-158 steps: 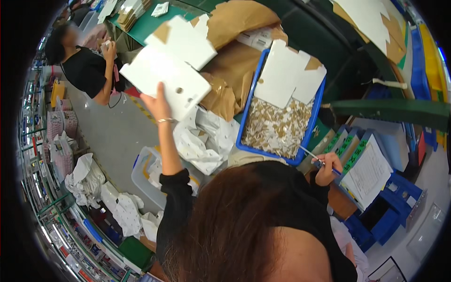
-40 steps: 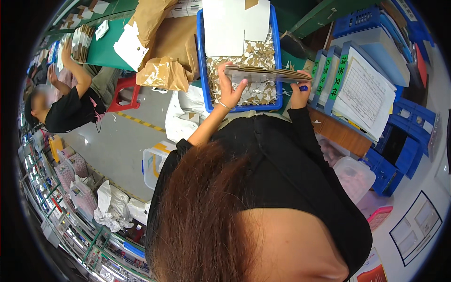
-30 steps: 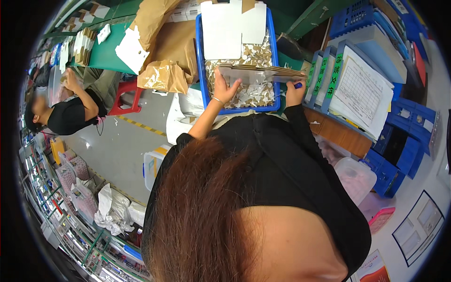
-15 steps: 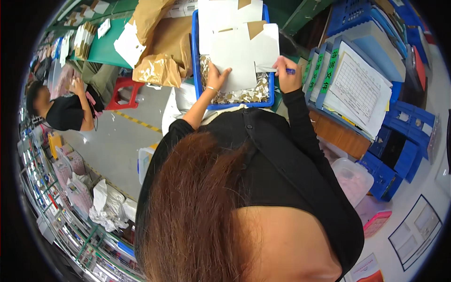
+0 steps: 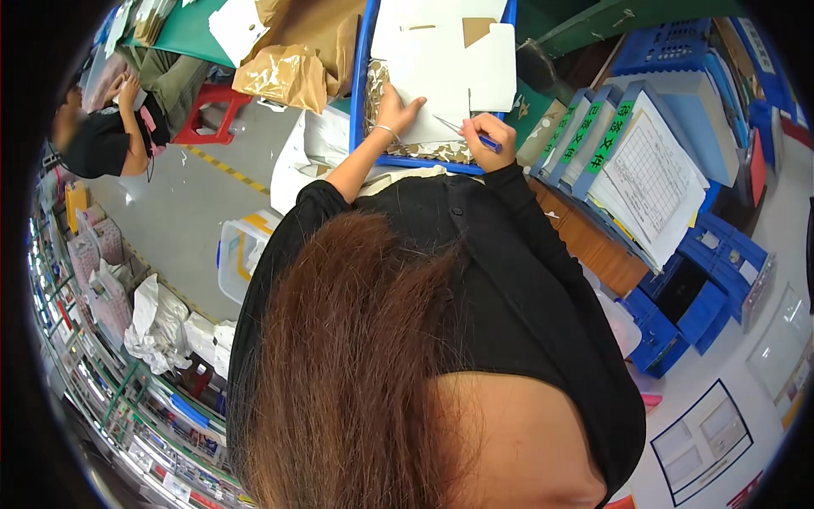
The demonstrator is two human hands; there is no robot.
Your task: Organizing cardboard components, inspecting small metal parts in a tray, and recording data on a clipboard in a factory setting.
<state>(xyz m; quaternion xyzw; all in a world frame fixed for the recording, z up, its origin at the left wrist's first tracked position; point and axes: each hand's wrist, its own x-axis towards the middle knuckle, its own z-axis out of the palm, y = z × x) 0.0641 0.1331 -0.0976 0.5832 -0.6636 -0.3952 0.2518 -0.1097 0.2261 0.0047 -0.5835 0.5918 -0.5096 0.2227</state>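
A die-cut white cardboard sheet (image 5: 424, 64) with a brown cut-out notch lies over a blue plastic crate (image 5: 358, 106). Small brown and white cardboard scraps (image 5: 432, 150) fill the crate beneath it. My left hand (image 5: 394, 114) holds the sheet near its left edge, thumb laid on top; some fingers are hidden. In my closed right hand (image 5: 500, 134) is a blue-handled tool (image 5: 489, 143) with a thin silver pointed end. Its tip is over the sheet's near right part. Whether it is a knife or tweezers, I cannot make out.
To the right stand binders (image 5: 606, 127) and stacked papers (image 5: 653, 178). Crumpled brown paper (image 5: 284, 76) lies left of the crate. A seated person (image 5: 102, 140) is at the far left beside a red stool (image 5: 212, 114). A clear bin (image 5: 242, 254) stands by my left side.
My right hand has moved left and nearer to me, from the sheet's right edge, bringing the tool's tip over the sheet. My left hand stays on the sheet. The whole view has shifted.
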